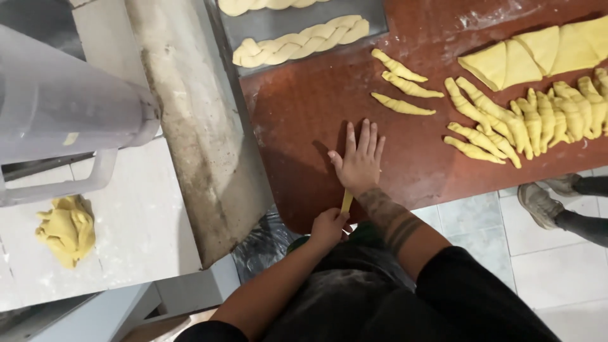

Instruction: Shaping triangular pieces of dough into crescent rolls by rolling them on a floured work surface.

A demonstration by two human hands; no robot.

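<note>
While right hand flattens, left hand pinches dough strip.

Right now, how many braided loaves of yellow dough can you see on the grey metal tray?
2. One whole braided yellow dough loaf lies across the grey metal tray. The second braided loaf lies beyond it, cut off by the picture's top edge. More may lie out of view.
</note>
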